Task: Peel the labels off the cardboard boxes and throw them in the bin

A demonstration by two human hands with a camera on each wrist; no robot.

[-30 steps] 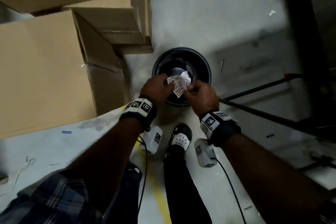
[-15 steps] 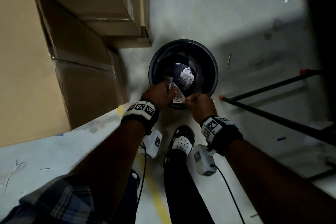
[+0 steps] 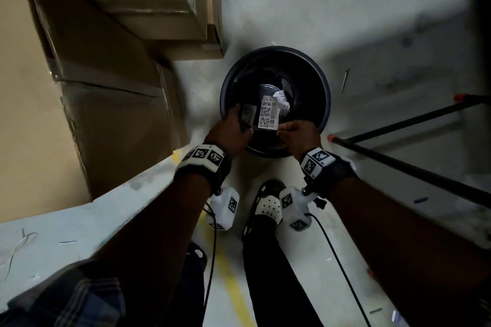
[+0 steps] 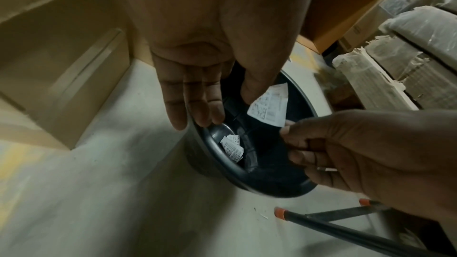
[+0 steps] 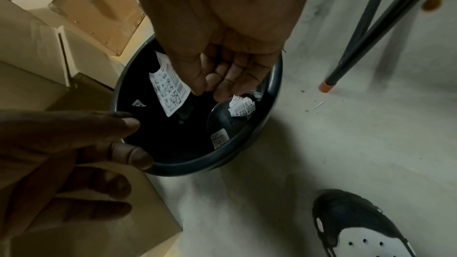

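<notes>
Standing over the black bin (image 3: 322,114), the person has the right hand (image 3: 299,134) pinching a label (image 3: 268,112) above its mouth, the left hand (image 3: 231,130) loose-fingered and holding nothing, torn labels (image 5: 241,107) at the bottom, cardboard boxes (image 3: 111,82) just beyond.

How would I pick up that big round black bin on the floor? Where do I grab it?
Grab the round black plastic bin by its rolled rim, reaching down from above: it stands upright, mouth open, so fingers can hook over the lip. The far-right side looks freest, since brown cardboard boxes crowd its left and the right hand pinches a white barcode label over the near edge.
</notes>
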